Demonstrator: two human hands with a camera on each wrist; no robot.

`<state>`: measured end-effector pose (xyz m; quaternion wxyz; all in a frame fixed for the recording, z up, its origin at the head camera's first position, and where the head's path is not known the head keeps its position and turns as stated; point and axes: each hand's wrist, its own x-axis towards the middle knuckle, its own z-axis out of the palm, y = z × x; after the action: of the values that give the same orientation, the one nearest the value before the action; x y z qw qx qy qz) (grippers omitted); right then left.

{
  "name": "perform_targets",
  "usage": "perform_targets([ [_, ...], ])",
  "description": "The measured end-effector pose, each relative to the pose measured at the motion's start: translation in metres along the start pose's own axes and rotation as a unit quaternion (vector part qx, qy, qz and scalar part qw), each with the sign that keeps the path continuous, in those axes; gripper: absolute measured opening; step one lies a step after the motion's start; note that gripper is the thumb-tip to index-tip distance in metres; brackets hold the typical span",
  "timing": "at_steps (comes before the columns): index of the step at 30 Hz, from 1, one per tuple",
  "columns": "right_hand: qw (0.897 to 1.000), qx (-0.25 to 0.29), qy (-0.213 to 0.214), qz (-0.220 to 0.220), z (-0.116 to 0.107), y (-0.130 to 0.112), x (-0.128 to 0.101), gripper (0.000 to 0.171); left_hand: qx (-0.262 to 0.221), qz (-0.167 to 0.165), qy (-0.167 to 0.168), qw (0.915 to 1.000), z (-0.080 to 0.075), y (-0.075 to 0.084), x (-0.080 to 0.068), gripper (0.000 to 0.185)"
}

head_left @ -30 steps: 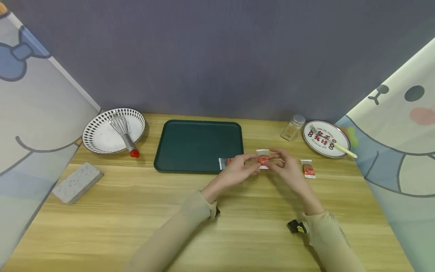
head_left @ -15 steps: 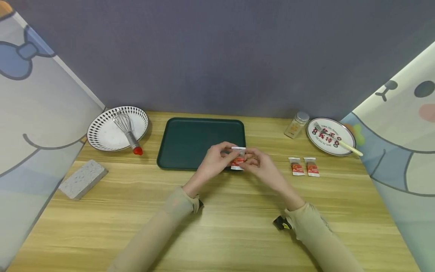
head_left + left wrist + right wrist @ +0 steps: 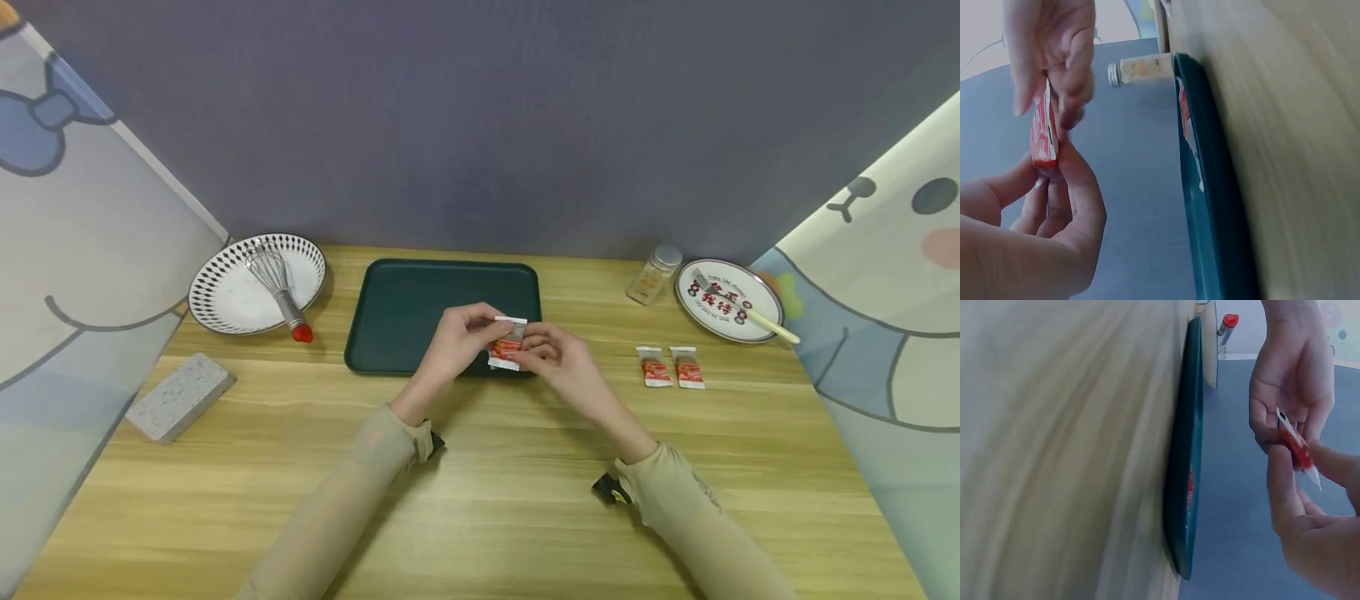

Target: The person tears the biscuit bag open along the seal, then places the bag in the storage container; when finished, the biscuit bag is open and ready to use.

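Observation:
In the head view, my left hand [image 3: 457, 343] pinches a small red, clear and white wrapped snack packet [image 3: 507, 345] between thumb and fingers. My right hand [image 3: 564, 364] holds the packet's other side with thumb and fingertips. The packet is tilted, above the near right part of a dark green tray [image 3: 420, 304]. Both wrist views show it held above the tray's level, edge-on, the right hand blurred in the left one. Another red packet [image 3: 1186, 119] lies in the tray, largely hidden from the head view by the hands.
Two similar packets, a left one [image 3: 654, 367] and a right one [image 3: 687, 367], lie side by side on the table. Behind them stand a seasoning jar [image 3: 652, 277] and a plate [image 3: 701, 312] bearing a fork. Leftward are a patterned bowl [image 3: 217, 304], a whisk [image 3: 279, 287] and a grey block [image 3: 180, 398].
Both hands have carried the packet left from beside the tray to over its near right part, tilting it. A second packet on the right table has come into view.

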<state>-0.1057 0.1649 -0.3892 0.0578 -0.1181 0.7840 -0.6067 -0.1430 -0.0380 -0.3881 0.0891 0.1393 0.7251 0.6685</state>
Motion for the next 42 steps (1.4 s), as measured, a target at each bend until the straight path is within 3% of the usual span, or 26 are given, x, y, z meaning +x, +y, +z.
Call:
perform_targets([
  [6,0.999,-0.012,0.027,-0.029,-0.002,-0.005,0.006,0.020,0.004,-0.020,-0.025,0.9995,-0.005,-0.003,-0.002,0.015],
  [17,1.000,-0.010,0.006,-0.006,0.001,-0.005,0.013,0.012,0.039,-0.001,-0.041,0.9984,-0.011,-0.008,-0.005,0.016],
  [25,0.998,-0.040,0.035,-0.023,0.005,-0.002,0.013,0.010,0.057,0.004,-0.055,0.9968,-0.012,-0.005,-0.003,0.012],
  [42,0.994,-0.074,0.054,-0.059,0.013,-0.007,0.018,0.005,-0.042,-0.032,-0.026,0.9983,-0.003,-0.006,-0.004,0.013],
])
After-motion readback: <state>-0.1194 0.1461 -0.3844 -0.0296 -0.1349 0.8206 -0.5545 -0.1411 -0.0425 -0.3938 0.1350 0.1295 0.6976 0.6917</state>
